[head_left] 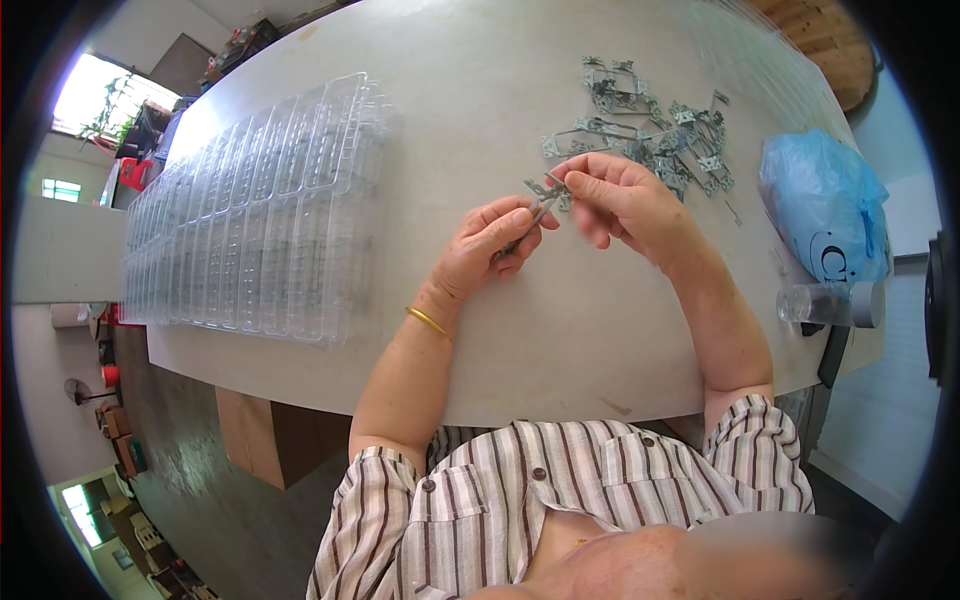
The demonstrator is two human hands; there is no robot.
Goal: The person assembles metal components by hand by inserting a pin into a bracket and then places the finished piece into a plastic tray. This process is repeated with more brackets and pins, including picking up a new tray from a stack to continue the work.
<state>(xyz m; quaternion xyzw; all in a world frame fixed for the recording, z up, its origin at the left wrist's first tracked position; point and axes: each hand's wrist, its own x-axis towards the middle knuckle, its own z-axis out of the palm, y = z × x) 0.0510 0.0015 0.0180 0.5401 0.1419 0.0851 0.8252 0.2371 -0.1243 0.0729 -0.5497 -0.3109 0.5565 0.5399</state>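
Seen from above, a person in a cream shirt with brown and dark stripes (540, 475) sits at a broad, pale, smooth worktop (470, 100), both forearms over it. Near the middle, the left hand (487, 240), with a gold-coloured bangle (427, 320) on its wrist, has its fingers curled closed around a small bundle of thin, grey metal brackets (541, 208), which stick out past the thumb toward the right. The right hand (618, 203) meets them there, thumb and index finger pinched together at the brackets' upper end, its other fingers loosely bent and partly blurred; how many brackets are held cannot be told. Just beyond the right hand lies a loose, tangled heap of similar grey metal brackets (690, 140). On the left side of the worktop stands a large stack of clear plastic trays (245, 220) moulded in long, narrow compartments. At the right edge sit a bulging light-blue plastic bag (820, 195) and, just beside it nearer the person, a clear cylindrical container (815, 303) lying on its side. Below the worktop's left part, a brown cardboard box (248, 435) rests on the grey floor (200, 455).
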